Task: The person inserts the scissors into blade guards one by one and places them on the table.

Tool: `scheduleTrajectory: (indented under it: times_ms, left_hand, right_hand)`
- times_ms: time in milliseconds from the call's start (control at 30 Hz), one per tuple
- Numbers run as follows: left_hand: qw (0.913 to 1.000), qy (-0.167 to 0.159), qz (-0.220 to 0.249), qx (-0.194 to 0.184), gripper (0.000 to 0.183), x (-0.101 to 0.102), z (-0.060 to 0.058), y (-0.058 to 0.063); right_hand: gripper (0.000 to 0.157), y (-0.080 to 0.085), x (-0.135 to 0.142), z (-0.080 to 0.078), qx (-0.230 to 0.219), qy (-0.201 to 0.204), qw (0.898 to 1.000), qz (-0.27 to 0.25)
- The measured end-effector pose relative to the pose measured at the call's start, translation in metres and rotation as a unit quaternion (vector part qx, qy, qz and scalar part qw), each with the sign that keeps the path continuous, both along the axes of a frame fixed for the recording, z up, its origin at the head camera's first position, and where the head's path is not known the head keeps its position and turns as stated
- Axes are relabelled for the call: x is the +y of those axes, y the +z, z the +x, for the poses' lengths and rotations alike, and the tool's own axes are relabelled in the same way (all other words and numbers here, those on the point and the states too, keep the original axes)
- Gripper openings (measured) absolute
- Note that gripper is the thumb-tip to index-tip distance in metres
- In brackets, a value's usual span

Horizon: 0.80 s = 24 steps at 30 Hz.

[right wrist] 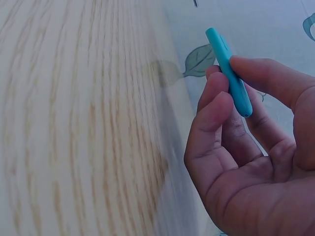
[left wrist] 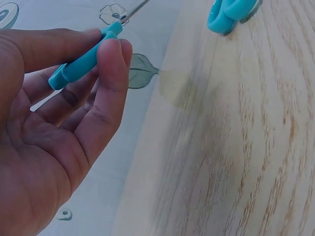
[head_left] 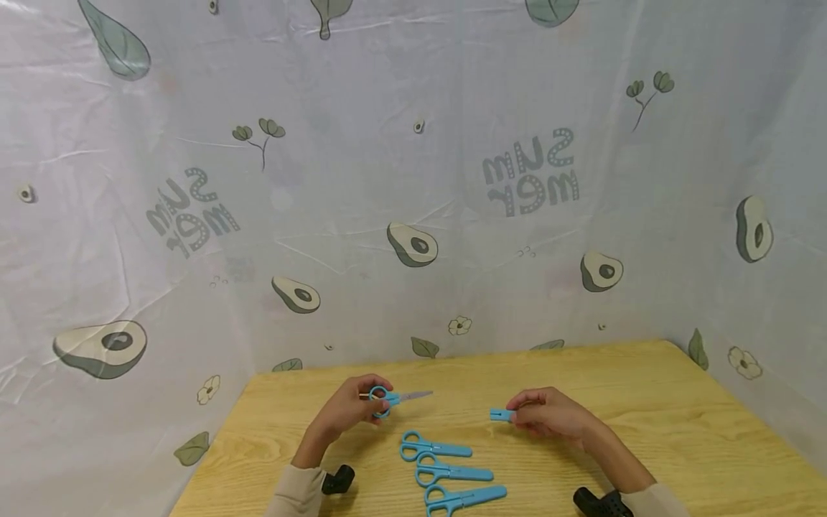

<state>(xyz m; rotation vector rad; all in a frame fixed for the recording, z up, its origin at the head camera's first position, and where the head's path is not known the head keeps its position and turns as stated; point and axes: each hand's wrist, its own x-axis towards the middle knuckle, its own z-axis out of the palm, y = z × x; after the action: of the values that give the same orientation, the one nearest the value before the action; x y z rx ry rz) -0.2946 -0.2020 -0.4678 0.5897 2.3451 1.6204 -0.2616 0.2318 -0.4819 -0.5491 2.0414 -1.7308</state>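
My left hand (head_left: 349,408) pinches a pair of scissors by its blue handles (left wrist: 83,64). The bare metal blades (head_left: 416,396) point right, toward the other hand. In my right hand (head_left: 555,413) a blue blade cover (right wrist: 229,73) is pinched between thumb and fingers, its slotted end facing left. A gap separates the blades from the cover. Below and between the hands, on the wooden table (head_left: 646,402), lie three more blue scissors, a far pair (head_left: 436,449), a middle pair (head_left: 455,472) and a near pair (head_left: 468,497), each with its blades inside a blue cover.
A pale curtain (head_left: 362,179) printed with avocados and leaves hangs behind the table and along its sides. Black wrist devices sit at the left wrist (head_left: 339,480) and the right wrist (head_left: 602,502), below the beige sleeves.
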Motion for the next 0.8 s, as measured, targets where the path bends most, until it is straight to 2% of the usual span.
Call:
scheduleTrajectory:
  times_ms: [233,400,800]
  left_hand:
    - [1.0,0.007,0.004,-0.001,0.026,-0.004,-0.001,0.0]
    - [0.9999,0.007,0.009,-0.007,0.029,-0.003,-0.001,-0.001]
    - [0.9998,0.002,0.02,-0.006,0.03,-0.006,0.0,0.001]
  right_hand:
    - [0.024,0.003,0.001,0.002,-0.028,-0.008,1.0,-0.007]
    - [0.024,-0.002,0.011,0.005,-0.048,-0.01,0.999,-0.006]
    - [0.026,-0.005,0.015,0.003,-0.048,0.005,0.999,-0.026]
